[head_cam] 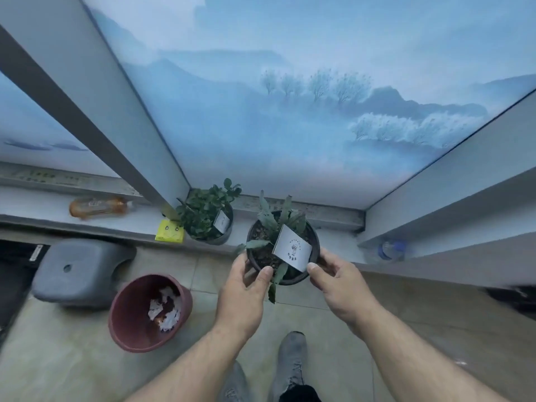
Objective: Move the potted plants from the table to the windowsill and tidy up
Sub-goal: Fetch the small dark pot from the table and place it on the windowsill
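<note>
Tiled floor (87, 369) underfoot, a grey shoe (291, 364) just below the wrists. Left of the left hand, a red bin (124, 323) with scraps of paper inside, and a grey stool (78, 271) just beyond it.

Left hand (243, 294) curled round the near left rim of the dark pot (282, 248), thumb over the edge; right hand (338, 281) gripping the near right rim, thumb beside the white label card (293, 248) standing in the soil. Pot held between both hands, over the front edge of the windowsill (333, 236); whether already resting there, cannot tell.

Likely fairly light yet top-loose: rigid pot, loose soil, soft leaves trailing over the near rim. Best held low on the wall or by the rim on opposite sides, kept level, clear of leaves and card.

Beyond the left hand, a second potted plant (207, 216) already on the sill beside a yellow card (169, 232). Further left, an orange bottle (98, 207) lying on its side. Past the right hand, a blurred clear bottle (390, 249). Behind all, a misty blue landscape panel (290, 111).
</note>
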A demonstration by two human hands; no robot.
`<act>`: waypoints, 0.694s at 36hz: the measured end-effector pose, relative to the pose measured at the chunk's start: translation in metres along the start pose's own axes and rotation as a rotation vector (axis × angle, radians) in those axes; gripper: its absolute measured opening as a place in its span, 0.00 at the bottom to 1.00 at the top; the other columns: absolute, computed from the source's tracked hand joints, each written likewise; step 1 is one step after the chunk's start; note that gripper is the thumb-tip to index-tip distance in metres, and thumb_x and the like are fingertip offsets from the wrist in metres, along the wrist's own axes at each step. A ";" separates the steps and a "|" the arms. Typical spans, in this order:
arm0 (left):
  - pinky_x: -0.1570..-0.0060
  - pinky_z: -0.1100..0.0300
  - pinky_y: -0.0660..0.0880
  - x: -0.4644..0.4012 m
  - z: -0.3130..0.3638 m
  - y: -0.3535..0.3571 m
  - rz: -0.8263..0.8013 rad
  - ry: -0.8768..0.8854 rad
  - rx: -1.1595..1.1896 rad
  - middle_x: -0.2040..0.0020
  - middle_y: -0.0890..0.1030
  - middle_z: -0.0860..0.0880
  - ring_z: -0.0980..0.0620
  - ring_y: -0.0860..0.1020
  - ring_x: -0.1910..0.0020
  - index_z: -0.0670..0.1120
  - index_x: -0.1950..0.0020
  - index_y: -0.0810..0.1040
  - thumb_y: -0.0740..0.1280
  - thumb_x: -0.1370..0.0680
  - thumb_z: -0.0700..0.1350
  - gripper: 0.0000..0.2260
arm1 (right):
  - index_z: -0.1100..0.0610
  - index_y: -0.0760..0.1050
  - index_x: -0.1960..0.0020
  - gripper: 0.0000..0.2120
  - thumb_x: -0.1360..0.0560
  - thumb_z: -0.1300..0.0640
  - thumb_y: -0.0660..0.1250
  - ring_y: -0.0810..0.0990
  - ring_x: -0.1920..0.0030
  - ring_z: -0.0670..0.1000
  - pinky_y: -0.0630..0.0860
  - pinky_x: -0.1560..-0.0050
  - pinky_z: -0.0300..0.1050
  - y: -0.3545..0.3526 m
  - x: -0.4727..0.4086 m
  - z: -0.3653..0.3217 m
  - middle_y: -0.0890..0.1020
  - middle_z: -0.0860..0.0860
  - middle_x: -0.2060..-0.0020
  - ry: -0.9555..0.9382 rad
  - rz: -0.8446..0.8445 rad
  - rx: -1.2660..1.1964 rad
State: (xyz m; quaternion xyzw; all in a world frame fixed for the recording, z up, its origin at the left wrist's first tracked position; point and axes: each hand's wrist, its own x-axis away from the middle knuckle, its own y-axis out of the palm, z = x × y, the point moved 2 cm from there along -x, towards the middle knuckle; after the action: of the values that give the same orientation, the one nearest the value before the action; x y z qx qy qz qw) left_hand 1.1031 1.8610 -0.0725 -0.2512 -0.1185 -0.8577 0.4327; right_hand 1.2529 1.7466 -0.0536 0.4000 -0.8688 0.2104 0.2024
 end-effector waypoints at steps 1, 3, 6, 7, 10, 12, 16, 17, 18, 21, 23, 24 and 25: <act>0.38 0.53 0.78 -0.016 -0.015 0.002 0.007 -0.005 -0.006 0.49 0.83 0.71 0.70 0.80 0.47 0.64 0.44 0.75 0.69 0.19 0.44 0.13 | 0.49 0.80 0.34 0.16 0.18 0.62 0.65 0.83 0.39 0.43 0.76 0.31 0.48 0.004 -0.020 0.015 0.86 0.44 0.42 0.001 -0.022 0.013; 0.40 0.58 0.77 -0.047 -0.039 0.005 0.033 -0.013 -0.015 0.49 0.84 0.67 0.71 0.80 0.46 0.64 0.44 0.75 0.69 0.19 0.44 0.14 | 0.49 0.80 0.33 0.16 0.18 0.62 0.65 0.83 0.39 0.43 0.75 0.29 0.50 0.009 -0.057 0.041 0.87 0.44 0.42 0.008 -0.047 0.025; 0.42 0.64 0.75 -0.086 -0.076 0.010 0.081 -0.014 -0.043 0.46 0.82 0.65 0.74 0.79 0.48 0.64 0.43 0.74 0.68 0.19 0.44 0.14 | 0.50 0.80 0.33 0.16 0.18 0.63 0.64 0.83 0.38 0.44 0.74 0.29 0.51 0.021 -0.103 0.078 0.87 0.44 0.41 0.011 -0.079 0.037; 0.42 0.64 0.76 -0.094 -0.082 0.013 0.082 -0.016 -0.043 0.46 0.82 0.64 0.74 0.79 0.48 0.63 0.43 0.74 0.68 0.19 0.44 0.13 | 0.50 0.80 0.34 0.16 0.18 0.63 0.64 0.83 0.38 0.44 0.74 0.28 0.52 0.022 -0.114 0.087 0.87 0.44 0.42 0.012 -0.080 0.032; 0.42 0.62 0.78 -0.135 -0.120 0.018 0.114 -0.025 -0.055 0.47 0.83 0.63 0.72 0.80 0.49 0.59 0.39 0.75 0.68 0.19 0.44 0.12 | 0.51 0.81 0.35 0.15 0.18 0.63 0.64 0.83 0.39 0.46 0.74 0.28 0.54 0.029 -0.159 0.126 0.87 0.46 0.42 0.032 -0.081 0.032; 0.41 0.60 0.78 -0.162 -0.146 0.022 0.138 -0.023 -0.069 0.46 0.84 0.61 0.69 0.81 0.48 0.58 0.37 0.75 0.69 0.19 0.45 0.13 | 0.49 0.81 0.35 0.15 0.18 0.61 0.65 0.83 0.38 0.47 0.74 0.28 0.55 0.033 -0.190 0.155 0.87 0.45 0.42 0.026 -0.110 0.063; 0.43 0.61 0.78 -0.201 -0.181 0.027 0.154 -0.025 -0.083 0.48 0.84 0.62 0.69 0.81 0.50 0.60 0.41 0.75 0.69 0.19 0.44 0.12 | 0.48 0.81 0.36 0.15 0.19 0.59 0.65 0.83 0.40 0.47 0.76 0.31 0.52 0.039 -0.234 0.187 0.87 0.44 0.42 0.009 -0.120 0.107; 0.44 0.64 0.77 -0.209 -0.188 0.028 0.157 -0.024 -0.091 0.48 0.83 0.62 0.71 0.81 0.51 0.60 0.42 0.75 0.69 0.19 0.44 0.12 | 0.48 0.82 0.36 0.15 0.19 0.59 0.66 0.83 0.42 0.46 0.76 0.33 0.50 0.040 -0.244 0.193 0.87 0.44 0.43 0.011 -0.118 0.115; 0.46 0.67 0.76 -0.217 -0.193 0.028 0.160 -0.026 -0.093 0.49 0.83 0.64 0.73 0.80 0.52 0.61 0.43 0.74 0.69 0.19 0.44 0.12 | 0.47 0.82 0.36 0.15 0.19 0.59 0.66 0.82 0.44 0.46 0.77 0.34 0.49 0.043 -0.253 0.198 0.87 0.44 0.43 0.014 -0.118 0.120; 0.48 0.69 0.73 -0.236 -0.209 0.027 0.184 -0.021 -0.128 0.50 0.81 0.66 0.75 0.79 0.53 0.63 0.44 0.73 0.69 0.20 0.45 0.12 | 0.47 0.82 0.36 0.15 0.20 0.58 0.66 0.81 0.46 0.46 0.77 0.33 0.53 0.050 -0.274 0.211 0.86 0.45 0.43 0.026 -0.129 0.110; 0.49 0.71 0.72 -0.246 -0.215 0.025 0.187 -0.027 -0.140 0.49 0.81 0.66 0.76 0.78 0.52 0.63 0.43 0.73 0.69 0.20 0.45 0.13 | 0.47 0.82 0.35 0.15 0.19 0.59 0.65 0.80 0.47 0.45 0.76 0.33 0.51 0.054 -0.284 0.214 0.86 0.45 0.44 0.036 -0.136 0.117; 0.49 0.72 0.72 -0.250 -0.218 0.023 0.191 -0.035 -0.145 0.49 0.80 0.66 0.77 0.78 0.53 0.63 0.44 0.73 0.69 0.19 0.45 0.13 | 0.47 0.82 0.35 0.15 0.19 0.60 0.65 0.80 0.47 0.45 0.76 0.34 0.49 0.056 -0.289 0.216 0.86 0.45 0.44 0.045 -0.136 0.116; 0.50 0.72 0.71 -0.255 -0.220 0.022 0.194 -0.035 -0.151 0.49 0.80 0.66 0.78 0.77 0.53 0.63 0.43 0.73 0.69 0.19 0.45 0.13 | 0.47 0.82 0.35 0.15 0.18 0.60 0.65 0.80 0.47 0.45 0.77 0.35 0.48 0.059 -0.293 0.217 0.86 0.45 0.44 0.049 -0.140 0.111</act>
State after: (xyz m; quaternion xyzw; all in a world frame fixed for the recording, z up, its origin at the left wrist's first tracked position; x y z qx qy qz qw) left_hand 1.1753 1.9294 -0.3946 -0.3083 -0.0365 -0.8138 0.4912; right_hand 1.3427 1.8457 -0.3980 0.4649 -0.8205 0.2532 0.2156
